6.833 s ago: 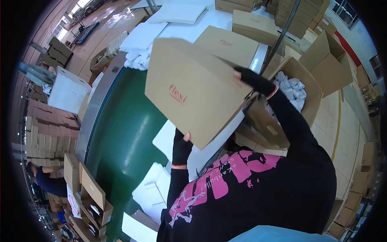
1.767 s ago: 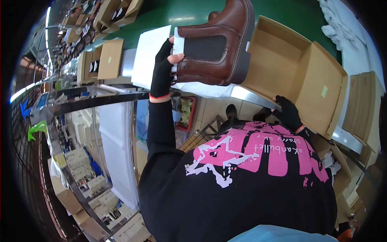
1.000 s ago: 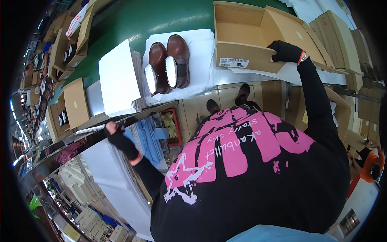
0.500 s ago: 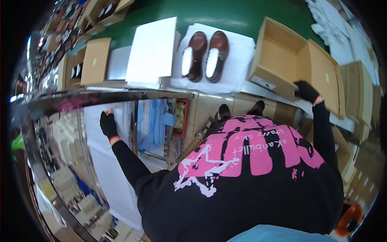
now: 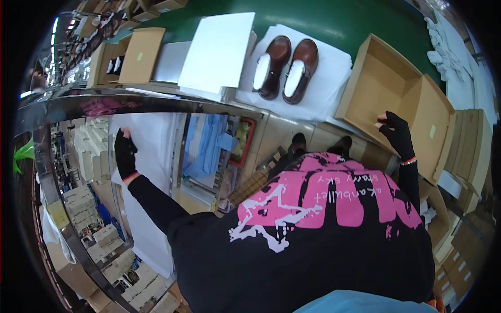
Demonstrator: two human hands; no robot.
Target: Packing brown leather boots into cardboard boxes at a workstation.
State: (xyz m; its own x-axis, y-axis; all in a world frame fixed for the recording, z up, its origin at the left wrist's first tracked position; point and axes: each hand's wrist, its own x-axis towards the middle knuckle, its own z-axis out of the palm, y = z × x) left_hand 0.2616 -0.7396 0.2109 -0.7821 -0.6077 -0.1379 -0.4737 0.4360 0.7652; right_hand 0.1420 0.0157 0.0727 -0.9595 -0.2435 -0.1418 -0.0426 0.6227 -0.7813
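Observation:
My left hand (image 5: 126, 154), in a black fingerless glove, lies over the left edge of a stack of white paper sheets (image 5: 148, 208) on a lower shelf. Its thumb stands apart from the fingers, and no lifted sheet shows in it. My right hand (image 5: 396, 134), gloved alike, hovers with spread fingers above the near side of an open brown cardboard box (image 5: 386, 73). The box's lid (image 5: 431, 122) is folded out to the right. Left of the box, a pair of brown leather shoes (image 5: 301, 68) with white stuffing in the openings rests on white paper (image 5: 326, 86).
A white sheet stack (image 5: 216, 52) lies left of the shoes on the green table (image 5: 313, 20). Another brown box (image 5: 141, 56) stands farther left. Below the metal rail (image 5: 151, 104) are blue sheets (image 5: 203, 143) and a red bin (image 5: 244, 141). Stacked cartons (image 5: 469, 138) stand at right.
The view has swung, shifting the table items rightward. My right hand has let go of the box's near edge and hangs over it with fingers apart. My left hand has moved toward the paper's left edge.

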